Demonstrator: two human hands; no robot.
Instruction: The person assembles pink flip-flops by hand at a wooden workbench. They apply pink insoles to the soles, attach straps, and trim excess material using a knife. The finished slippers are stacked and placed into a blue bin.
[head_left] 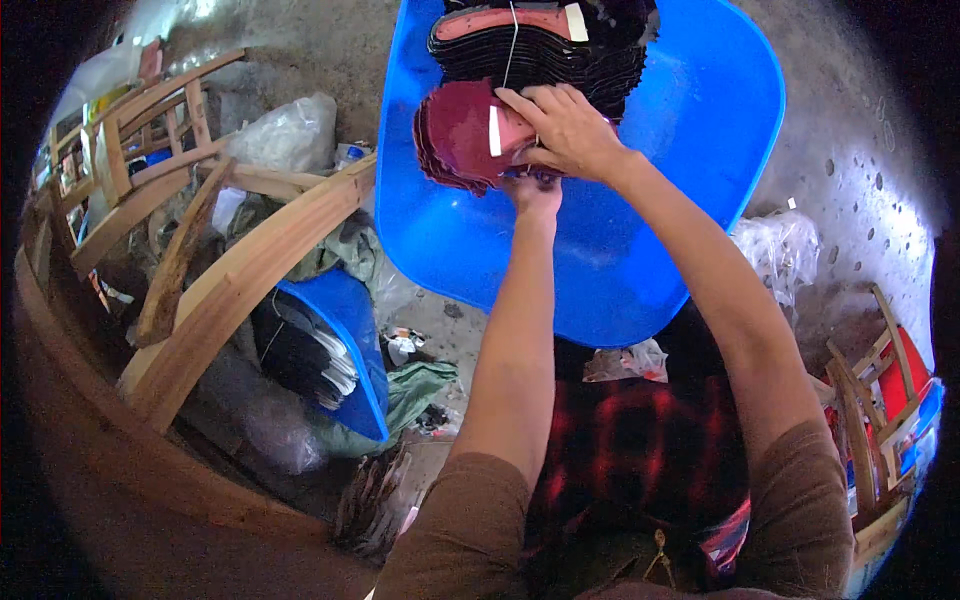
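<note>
A bundle of dark red, flat cut pieces [452, 128] with rounded, layered edges is held between my hands over a blue plastic tub [640, 270]. A pink piece with a white strip [495, 132] lies on its top near the right side. My left hand [540, 192] grips the bundle's near right end from below, its fingers mostly hidden. From above, my right hand [575, 128] closes over the same end, forefinger by the white strip. Just beyond lies a stack of black cut pieces [545, 65], topped by a pink piece [505, 22] and crossed by a thin pale string [513, 50].
At left stand wooden frames with a long curved rail [260, 280]. Below the rail, a smaller blue container [362, 370] holds dark and white pieces. Clear plastic bags [290, 135] lie around on the concrete floor [830, 130]. More wooden frames [870, 410] stand at right.
</note>
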